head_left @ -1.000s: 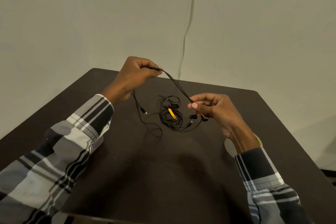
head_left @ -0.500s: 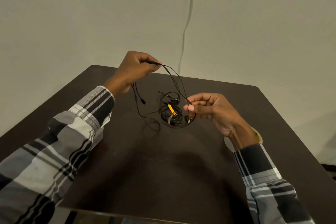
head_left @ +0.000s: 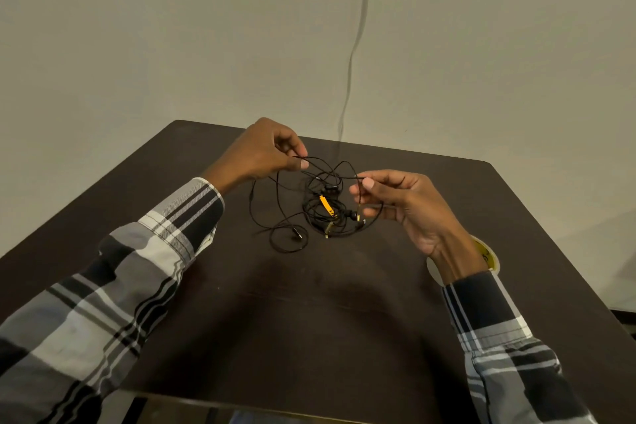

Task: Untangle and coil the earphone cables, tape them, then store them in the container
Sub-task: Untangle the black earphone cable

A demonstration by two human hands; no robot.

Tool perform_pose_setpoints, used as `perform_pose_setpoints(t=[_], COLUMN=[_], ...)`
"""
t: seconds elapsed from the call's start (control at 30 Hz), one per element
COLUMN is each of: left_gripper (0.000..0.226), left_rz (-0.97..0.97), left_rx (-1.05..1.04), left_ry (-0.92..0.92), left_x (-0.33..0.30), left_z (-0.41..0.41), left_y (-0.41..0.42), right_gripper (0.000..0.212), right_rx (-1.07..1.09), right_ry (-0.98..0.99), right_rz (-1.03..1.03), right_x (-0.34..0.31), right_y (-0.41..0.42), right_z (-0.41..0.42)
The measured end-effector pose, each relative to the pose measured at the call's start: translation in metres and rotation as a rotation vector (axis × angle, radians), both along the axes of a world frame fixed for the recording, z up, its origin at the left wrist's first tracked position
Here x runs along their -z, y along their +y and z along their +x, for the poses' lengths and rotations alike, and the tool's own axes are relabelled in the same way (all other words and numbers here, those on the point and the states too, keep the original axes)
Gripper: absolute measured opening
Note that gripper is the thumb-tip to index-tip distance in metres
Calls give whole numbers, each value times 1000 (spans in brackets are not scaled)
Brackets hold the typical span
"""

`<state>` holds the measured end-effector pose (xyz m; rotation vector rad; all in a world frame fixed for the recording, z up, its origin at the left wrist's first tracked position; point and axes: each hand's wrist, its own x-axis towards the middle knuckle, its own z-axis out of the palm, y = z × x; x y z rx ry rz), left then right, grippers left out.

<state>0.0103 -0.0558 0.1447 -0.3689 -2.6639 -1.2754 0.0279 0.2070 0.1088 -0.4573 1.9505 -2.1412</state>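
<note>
- Two plaid sleeves come in at the near edge, one on the left [head_left: 113, 286] and one on the right [head_left: 509, 348].
- They reach over a dark brown table [head_left: 309, 337].
- A roll of tape [head_left: 483, 253] lies flat on the table right under the right wrist. The wrist covers most of it, so only a white and yellow bit shows.
- The right hand [head_left: 402, 206] is up off the table. Its thumb and first finger pinch a thin black cable. The other fingers curl in below, and a loop of cable runs by them.
- The earphone cables [head_left: 323, 206] sit in a messy black pile between the two hands, a bit lower than both, and the pile lies on the table.
- A small orange piece [head_left: 326, 205] sits in the middle of the pile, to the left of the right hand.
- A black plug end [head_left: 298, 233] lies on the table below the left hand, at the near side of the pile.
- The left hand [head_left: 265, 153] is a bit farther away and also up off the table. Its thumb and fingertips pinch the same black cable, and a strand runs across to the right hand.
- More cable hangs down in loops from the left hand to the table.
- Past both hands stands a plain pale wall [head_left: 172, 27].
- A thin grey cord [head_left: 354, 55] runs down the wall and goes behind the far edge of the table.
</note>
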Motion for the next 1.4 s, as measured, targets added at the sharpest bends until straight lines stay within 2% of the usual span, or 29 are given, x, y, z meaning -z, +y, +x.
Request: perform_pose_setpoints(t=[0.17, 0.43, 0.53, 0.6, 0.7, 0.87, 1.0, 1.07, 1.17, 1.2, 1.23, 1.33, 1.4], left_gripper=[16, 25, 27, 21, 17, 15, 28, 21, 10, 8, 8, 12, 13], left_rz=[25, -60, -25, 18, 64, 301, 358, 519, 880, 876, 780, 377, 213], left_rx=[126, 261, 334, 355, 291, 291, 287, 264, 195, 120, 31, -127, -156], left_ry=[-43, -202, -123, -39, 47, -150, -162, -134, -198, -184, -156, -151, -192], left_x=[-1, 1, -2, -4, -6, -4, 3, 5, 8, 10, 14, 32, 44], left_z=[1, 5, 13, 17, 17, 18, 20, 19, 15, 12, 9, 2, 1], left_y=[-1, -2, 14, 27, 35, 27, 36, 41, 38, 34, 30, 18, 12], right_gripper=[14, 5, 9, 11, 14, 31, 30, 30, 27, 25, 24, 26, 26], right_rx=[112, 231, 216, 202, 195, 282, 215, 197, 240, 255, 263, 265, 261], right_ry=[17, 113, 162, 191, 232, 257, 283, 298, 291, 279, 265, 249, 257], right_rz=[49, 163, 177, 192, 210, 250, 277, 291, 278, 259, 233, 174, 164], right_x=[-1, -8, -14, -18, -23, -27, -31, -33, -36, -36, -37, -39, -41], right_y=[-2, -6, -13, -18, -21, -15, -15, -16, -12, -9, -6, 1, 1], right_z=[-3, -2, -2, 0, 1, 1, 3, 4, 4, 4, 3, 2, 2])
